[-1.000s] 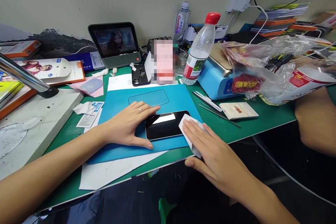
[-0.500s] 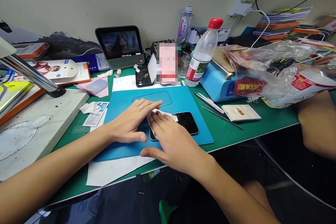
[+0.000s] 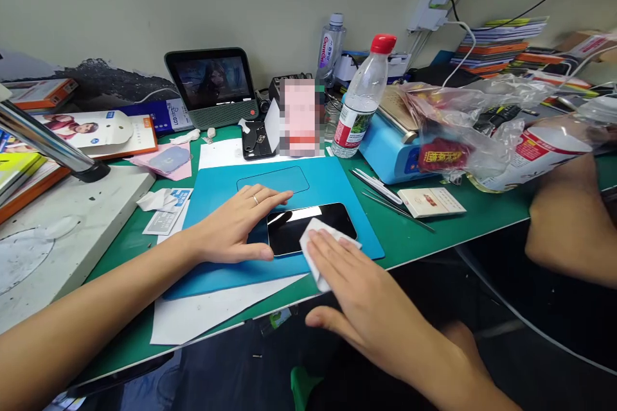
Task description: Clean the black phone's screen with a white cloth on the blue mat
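Observation:
A black phone [image 3: 308, 225] lies screen up on a blue mat [image 3: 332, 183]. My left hand [image 3: 236, 225] rests flat on the mat, thumb and fingers framing the phone's left end, a ring on one finger. My right hand [image 3: 361, 289] lies flat with fingers together, pressing a white wipe [image 3: 314, 245] onto the lower middle of the screen.
White paper [image 3: 193, 318] lies under the mat on a green table mat [image 3: 434, 231]. Behind stand a small screen [image 3: 212, 83], a water bottle [image 3: 361, 99], a blue device [image 3: 390, 148], tweezers [image 3: 380, 189], a small box [image 3: 431, 202]. Another person's arm [image 3: 569, 225] is at the right.
My right hand slid the wipe across the screen to the left end, then back toward the middle. My left hand stayed holding the phone.

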The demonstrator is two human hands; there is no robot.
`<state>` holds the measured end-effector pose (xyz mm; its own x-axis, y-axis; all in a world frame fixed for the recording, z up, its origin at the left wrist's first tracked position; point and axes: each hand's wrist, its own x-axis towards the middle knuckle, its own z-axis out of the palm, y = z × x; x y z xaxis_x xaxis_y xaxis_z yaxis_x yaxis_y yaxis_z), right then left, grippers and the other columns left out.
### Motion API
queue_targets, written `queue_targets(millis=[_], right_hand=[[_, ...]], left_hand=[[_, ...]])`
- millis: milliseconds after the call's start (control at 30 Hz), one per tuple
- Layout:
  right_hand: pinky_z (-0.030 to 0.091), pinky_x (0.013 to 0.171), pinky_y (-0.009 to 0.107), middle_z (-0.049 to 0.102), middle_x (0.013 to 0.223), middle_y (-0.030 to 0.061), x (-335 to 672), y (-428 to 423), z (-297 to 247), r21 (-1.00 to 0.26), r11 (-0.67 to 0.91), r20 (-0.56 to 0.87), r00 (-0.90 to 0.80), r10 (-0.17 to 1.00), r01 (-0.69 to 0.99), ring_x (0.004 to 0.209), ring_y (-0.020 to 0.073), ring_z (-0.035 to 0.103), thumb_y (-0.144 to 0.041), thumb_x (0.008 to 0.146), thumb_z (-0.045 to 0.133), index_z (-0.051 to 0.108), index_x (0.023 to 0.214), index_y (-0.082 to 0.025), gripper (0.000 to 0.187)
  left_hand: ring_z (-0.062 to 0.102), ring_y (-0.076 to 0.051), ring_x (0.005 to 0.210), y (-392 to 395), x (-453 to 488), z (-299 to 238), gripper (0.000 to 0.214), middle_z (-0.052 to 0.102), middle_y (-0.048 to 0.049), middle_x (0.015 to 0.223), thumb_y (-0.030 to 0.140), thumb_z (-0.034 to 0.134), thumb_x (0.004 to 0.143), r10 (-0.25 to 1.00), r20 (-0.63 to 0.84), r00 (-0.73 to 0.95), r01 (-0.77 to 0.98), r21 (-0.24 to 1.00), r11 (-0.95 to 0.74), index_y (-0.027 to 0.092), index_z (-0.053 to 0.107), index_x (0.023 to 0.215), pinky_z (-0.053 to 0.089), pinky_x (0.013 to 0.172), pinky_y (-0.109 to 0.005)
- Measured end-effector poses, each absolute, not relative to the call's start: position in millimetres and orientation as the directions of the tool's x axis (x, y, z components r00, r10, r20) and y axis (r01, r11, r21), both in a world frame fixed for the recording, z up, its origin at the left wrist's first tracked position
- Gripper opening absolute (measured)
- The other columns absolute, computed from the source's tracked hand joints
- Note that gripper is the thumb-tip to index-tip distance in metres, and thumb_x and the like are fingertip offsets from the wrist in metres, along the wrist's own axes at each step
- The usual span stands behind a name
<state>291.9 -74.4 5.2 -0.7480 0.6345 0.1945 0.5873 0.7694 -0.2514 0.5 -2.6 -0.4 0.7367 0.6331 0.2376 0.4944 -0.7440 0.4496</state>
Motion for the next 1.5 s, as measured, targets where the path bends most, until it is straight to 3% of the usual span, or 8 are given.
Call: queue_targets(millis=[133,333,633,767,1000,1167,1367,1500], right_hand=[[0.037,0.124,0.054,0.043,0.162,0.0174,320,-59,7,-0.249,0.703,0.171,-0.684,0.709,0.667,0.153,0.03,0.036,-0.058,0.103,0.047,0.038,0.16,-0.011,0.075],[0.035,0.123,0.059,0.041,0.162,0.0224,299,-27,11,-0.264,0.655,0.091,-0.658,0.747,0.708,0.154,0.0334,0.033,-0.068,0.101,0.038,0.044,0.155,-0.003,0.085],[0.022,0.131,0.046,0.039,0.164,0.0251,214,-51,1,-0.337,0.767,0.184,-0.76,0.623,0.546,0.157,0.0331,0.028,-0.071,0.096,0.048,0.041,0.155,0.002,0.094],[0.025,0.13,0.046,0.038,0.166,0.0187,232,-67,0,-0.303,0.78,0.161,-0.778,0.608,0.547,0.157,0.0293,0.029,-0.066,0.098,0.049,0.042,0.156,-0.003,0.086],[0.038,0.123,0.052,0.041,0.164,0.0144,302,-69,3,-0.193,0.733,0.154,-0.717,0.68,0.653,0.153,0.0284,0.037,-0.053,0.103,0.052,0.038,0.159,-0.008,0.073],[0.038,0.122,0.055,0.038,0.166,0.0114,320,-51,1,-0.232,0.653,0.13,-0.643,0.755,0.721,0.155,0.0262,0.033,-0.051,0.107,0.042,0.034,0.162,-0.016,0.065],[0.029,0.124,0.062,0.038,0.165,0.0148,311,-25,3,-0.274,0.607,0.083,-0.61,0.788,0.746,0.156,0.0293,0.031,-0.06,0.105,0.039,0.039,0.159,-0.014,0.071],[0.022,0.126,0.064,0.042,0.162,0.0189,288,-18,8,-0.289,0.663,0.072,-0.675,0.734,0.69,0.154,0.0329,0.034,-0.069,0.099,0.044,0.046,0.155,-0.009,0.082]], left_hand=[[0.052,-0.036,0.12,-3,1,-1,0.097,0.054,-0.0179,0.144,0.087,0.035,0.091,0.635,0.225,0.739,0.51,0.429,-0.745,0.022,0.026,0.162,0.039,0.104,-0.052],[0.051,-0.036,0.123,-3,2,0,0.095,0.051,-0.0179,0.147,0.086,0.038,0.091,0.648,0.242,0.722,0.519,0.431,-0.739,0.022,0.027,0.161,0.037,0.106,-0.052],[0.051,-0.035,0.119,-3,0,-4,0.091,0.056,-0.0174,0.139,0.083,0.025,0.096,0.655,0.299,0.694,0.512,0.434,-0.741,0.02,0.026,0.162,0.038,0.103,-0.052],[0.051,-0.034,0.123,-2,1,-3,0.087,0.053,-0.0172,0.146,0.081,0.025,0.098,0.635,0.265,0.725,0.5,0.431,-0.751,0.021,0.027,0.161,0.038,0.104,-0.05],[0.055,-0.035,0.117,-2,3,-1,0.096,0.057,-0.018,0.138,0.083,0.047,0.09,0.618,0.212,0.757,0.515,0.39,-0.764,0.02,0.03,0.16,0.042,0.1,-0.048],[0.057,-0.032,0.113,-2,5,-2,0.096,0.058,-0.0165,0.133,0.074,0.063,0.088,0.613,0.211,0.761,0.528,0.348,-0.775,0.02,0.031,0.159,0.044,0.097,-0.046],[0.058,-0.031,0.11,-2,7,-2,0.091,0.06,-0.0147,0.129,0.071,0.066,0.088,0.628,0.222,0.746,0.539,0.353,-0.765,0.02,0.033,0.157,0.046,0.096,-0.046],[0.053,-0.034,0.122,-3,4,-2,0.101,0.051,-0.0171,0.145,0.08,0.059,0.087,0.627,0.265,0.733,0.514,0.388,-0.765,0.025,0.021,0.162,0.044,0.103,-0.05]])
